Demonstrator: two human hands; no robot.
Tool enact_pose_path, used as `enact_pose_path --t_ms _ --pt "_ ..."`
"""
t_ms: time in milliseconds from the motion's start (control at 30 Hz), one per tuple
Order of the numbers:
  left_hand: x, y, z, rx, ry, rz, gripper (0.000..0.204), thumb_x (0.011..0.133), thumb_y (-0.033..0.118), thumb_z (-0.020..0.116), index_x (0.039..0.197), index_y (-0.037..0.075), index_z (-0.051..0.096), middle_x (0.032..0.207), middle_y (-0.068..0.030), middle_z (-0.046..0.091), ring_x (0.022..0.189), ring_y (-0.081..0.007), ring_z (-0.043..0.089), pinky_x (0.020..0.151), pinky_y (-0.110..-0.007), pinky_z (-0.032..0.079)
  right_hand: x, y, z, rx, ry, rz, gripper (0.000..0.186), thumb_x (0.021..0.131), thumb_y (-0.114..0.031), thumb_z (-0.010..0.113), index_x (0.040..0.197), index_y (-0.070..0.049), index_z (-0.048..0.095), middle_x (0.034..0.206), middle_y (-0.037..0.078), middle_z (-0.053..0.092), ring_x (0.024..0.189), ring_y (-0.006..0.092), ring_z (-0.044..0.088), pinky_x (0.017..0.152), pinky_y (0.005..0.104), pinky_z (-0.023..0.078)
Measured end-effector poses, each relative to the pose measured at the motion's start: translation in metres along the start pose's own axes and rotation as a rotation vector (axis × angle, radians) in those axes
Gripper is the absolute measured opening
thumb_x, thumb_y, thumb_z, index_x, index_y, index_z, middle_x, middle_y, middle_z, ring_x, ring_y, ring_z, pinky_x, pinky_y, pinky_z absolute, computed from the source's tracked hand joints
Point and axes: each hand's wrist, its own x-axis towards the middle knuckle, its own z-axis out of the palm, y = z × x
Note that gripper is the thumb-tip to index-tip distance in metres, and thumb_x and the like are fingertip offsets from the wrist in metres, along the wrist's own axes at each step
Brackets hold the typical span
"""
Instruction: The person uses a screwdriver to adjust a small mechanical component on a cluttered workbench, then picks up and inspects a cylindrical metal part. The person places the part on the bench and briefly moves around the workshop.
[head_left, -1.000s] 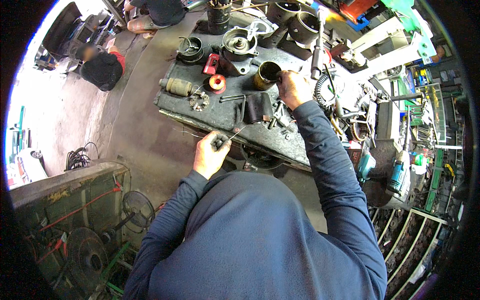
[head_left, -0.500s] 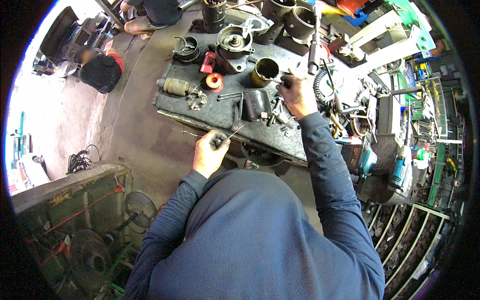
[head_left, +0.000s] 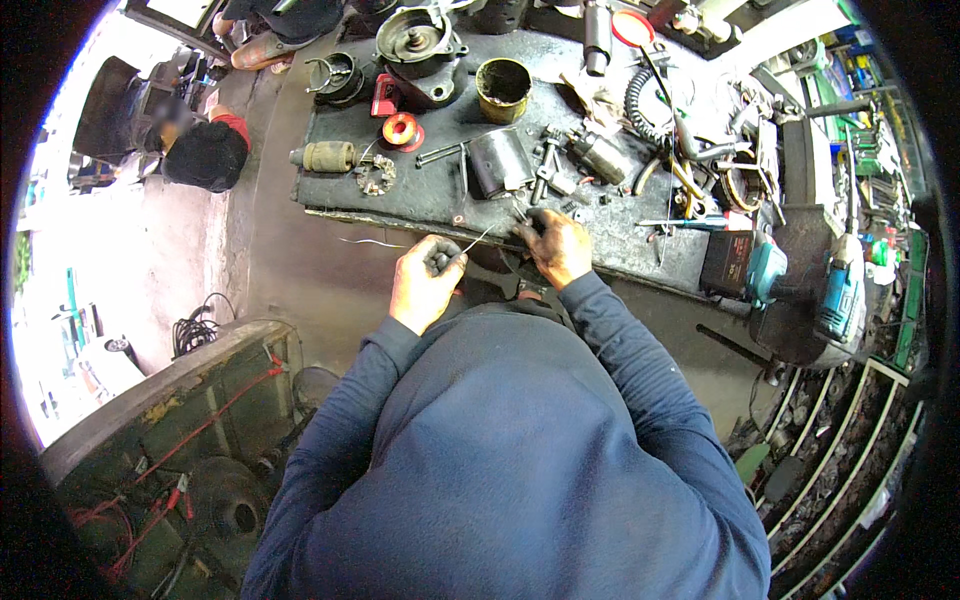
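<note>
My left hand [head_left: 430, 275] is closed on a thin wire [head_left: 478, 238], which sticks out on both sides just off the bench's front edge. My right hand [head_left: 546, 240] is closed on a thin metal tool [head_left: 518, 210], its shape hard to make out, at the edge right of my left hand. Behind them on the dark bench [head_left: 620, 250] lie a dark cylinder [head_left: 495, 160], a red spool [head_left: 402, 130], a ring-shaped part [head_left: 375, 175] and a small cylindrical part [head_left: 330, 157]. An open grimy can [head_left: 504, 90] stands farther back.
Housings [head_left: 416, 55], hand tools, a coiled black cord [head_left: 643, 100] and cordless power tools [head_left: 838, 290] crowd the bench's back and right. A green metal body [head_left: 180, 420] is at lower left, a rack [head_left: 830, 440] at lower right. Two people [head_left: 205, 150] crouch at upper left.
My right hand has come down from beside the can to the bench's front edge, near my left hand, which still grips the wire. The view has shifted, so the bench sits higher.
</note>
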Motion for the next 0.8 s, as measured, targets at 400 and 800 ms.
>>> enact_pose_path --t_ms 400,800 --pt "-0.006 0.019 0.003 0.053 -0.040 -0.075 0.008 0.092 0.007 0.072 0.093 0.002 0.066 0.077 0.0044 0.059 0.070 -0.0051 0.050 0.064 -0.024 0.044 0.013 -0.020 -0.003 -0.099 -0.110 0.018 0.036 0.087 -0.041 0.074 0.103 -0.009 0.071 0.101 0.014 0.073 0.094 0.0354 0.072 0.083 0.0462 0.057" --pt "0.002 0.002 0.007 0.003 0.039 0.031 0.009 0.089 0.006 0.075 0.089 0.002 0.067 0.070 0.0036 0.058 0.062 -0.0044 0.047 0.056 -0.025 0.044 0.019 -0.015 -0.001 -0.130 -0.141 0.069 0.038 0.089 -0.041 0.069 0.101 -0.006 0.071 0.100 0.018 0.073 0.092 0.0357 0.073 0.083 0.0476 0.057"
